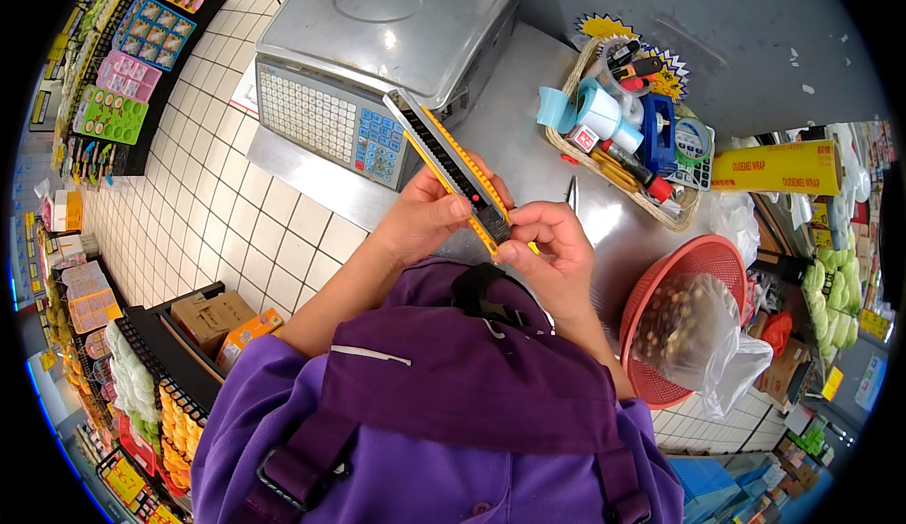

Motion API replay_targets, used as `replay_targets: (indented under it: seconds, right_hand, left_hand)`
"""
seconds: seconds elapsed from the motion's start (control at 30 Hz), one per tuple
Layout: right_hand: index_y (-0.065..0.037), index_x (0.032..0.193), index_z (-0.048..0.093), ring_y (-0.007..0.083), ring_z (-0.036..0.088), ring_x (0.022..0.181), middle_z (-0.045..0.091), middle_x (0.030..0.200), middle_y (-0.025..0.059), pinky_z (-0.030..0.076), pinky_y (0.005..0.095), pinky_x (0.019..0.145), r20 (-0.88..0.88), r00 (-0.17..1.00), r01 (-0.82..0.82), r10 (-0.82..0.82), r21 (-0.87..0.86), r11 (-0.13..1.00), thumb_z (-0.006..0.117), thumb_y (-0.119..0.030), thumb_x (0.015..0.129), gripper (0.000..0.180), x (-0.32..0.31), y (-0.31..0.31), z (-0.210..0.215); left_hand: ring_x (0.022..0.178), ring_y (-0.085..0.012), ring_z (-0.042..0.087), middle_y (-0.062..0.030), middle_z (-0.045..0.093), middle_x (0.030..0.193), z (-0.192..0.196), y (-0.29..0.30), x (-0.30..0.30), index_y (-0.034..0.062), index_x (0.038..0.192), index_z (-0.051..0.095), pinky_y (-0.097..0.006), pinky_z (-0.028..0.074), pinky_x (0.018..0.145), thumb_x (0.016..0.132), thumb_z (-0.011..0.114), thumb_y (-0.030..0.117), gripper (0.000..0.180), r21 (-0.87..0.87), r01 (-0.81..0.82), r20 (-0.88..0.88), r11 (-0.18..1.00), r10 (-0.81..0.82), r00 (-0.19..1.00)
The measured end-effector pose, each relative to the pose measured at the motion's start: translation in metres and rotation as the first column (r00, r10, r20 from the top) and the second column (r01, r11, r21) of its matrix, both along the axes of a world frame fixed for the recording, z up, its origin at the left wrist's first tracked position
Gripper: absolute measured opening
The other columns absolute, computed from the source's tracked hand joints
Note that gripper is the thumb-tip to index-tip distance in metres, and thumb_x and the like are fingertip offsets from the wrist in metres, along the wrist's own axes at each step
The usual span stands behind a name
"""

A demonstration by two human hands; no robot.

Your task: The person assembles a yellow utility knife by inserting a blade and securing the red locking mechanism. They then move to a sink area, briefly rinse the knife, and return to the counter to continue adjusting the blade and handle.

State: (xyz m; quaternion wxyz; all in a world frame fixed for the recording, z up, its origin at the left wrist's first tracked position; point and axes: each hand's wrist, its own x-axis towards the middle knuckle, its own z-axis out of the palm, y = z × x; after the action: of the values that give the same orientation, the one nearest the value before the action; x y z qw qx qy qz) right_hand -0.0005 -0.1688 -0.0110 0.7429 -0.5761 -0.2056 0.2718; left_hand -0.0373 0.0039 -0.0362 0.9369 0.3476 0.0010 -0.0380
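Note:
A yellow and black utility knife point(454, 163) is held at a slant in front of my chest, its far end close to the scale's keypad. My left hand point(427, 215) is closed around the knife's middle, thumb on its near side. With thumb and fingers, my right hand point(552, 252) pinches the knife's near end. Part of the handle is hidden behind my fingers. Just beyond the knife stands a weighing scale point(377, 33) with a metal pan and a keypad point(307, 114).
Right of my hands, a wicker basket point(572, 79) holds markers, tape and a blue dispenser point(658, 133). A yellow box point(783, 167) lies beyond it. Near my right forearm is a red plastic basket point(645, 309) with a clear bag point(703, 335). Store shelves point(156, 133) stand at left.

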Motion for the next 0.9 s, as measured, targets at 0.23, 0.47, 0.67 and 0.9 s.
replay_targets:
  seconds: [0.23,0.47,0.67,0.9]
  right_hand:
    - [-0.002,0.106,0.048,0.0083,0.056,0.075,0.061,0.083,0.0045,0.043,0.0215,0.067,-0.053,0.998,0.021,-0.023,-0.043,0.999,0.064,-0.004,0.08,0.03,0.001,-0.003,-0.004]
    - [-0.001,0.113,0.051,0.0094,0.055,0.086,0.059,0.096,0.004,0.043,0.0233,0.076,-0.112,0.993,0.014,-0.021,-0.068,0.998,0.06,-0.005,0.083,0.032,0.002,0.003,0.001]
    - [0.0,0.114,0.051,0.009,0.056,0.089,0.061,0.099,0.0055,0.042,0.0232,0.078,-0.157,0.987,-0.04,0.031,-0.055,0.998,0.058,-0.006,0.085,0.03,0.005,0.0,0.0]
    - [0.0,0.102,0.053,0.008,0.056,0.085,0.063,0.094,0.006,0.042,0.0206,0.074,-0.192,0.981,-0.024,0.011,-0.063,0.998,0.058,-0.007,0.085,0.018,0.007,-0.001,0.007]
  left_hand:
    - [0.095,-0.0206,0.056,-0.0116,0.055,0.099,0.0,0.0,0.002,0.0096,0.109,0.049,-0.032,0.048,0.08,0.075,0.072,0.025,0.044,0.087,-0.013,0.072,0.996,0.007,0.997]
    - [0.095,-0.0198,0.054,-0.0103,0.052,0.102,-0.002,-0.001,-0.003,0.009,0.115,0.048,-0.033,0.045,0.083,0.076,0.07,0.017,0.046,0.138,-0.127,0.02,0.982,0.125,0.992]
    - [0.093,-0.0195,0.053,-0.0116,0.05,0.101,0.003,0.0,-0.003,0.0077,0.111,0.049,-0.031,0.046,0.078,0.076,0.069,0.016,0.041,0.091,-0.156,0.078,0.984,0.149,0.986]
    - [0.087,-0.0196,0.054,-0.0126,0.048,0.098,-0.003,0.002,-0.002,0.0061,0.104,0.049,-0.029,0.051,0.067,0.076,0.07,0.019,0.037,0.17,-0.105,0.122,0.98,0.085,0.989]
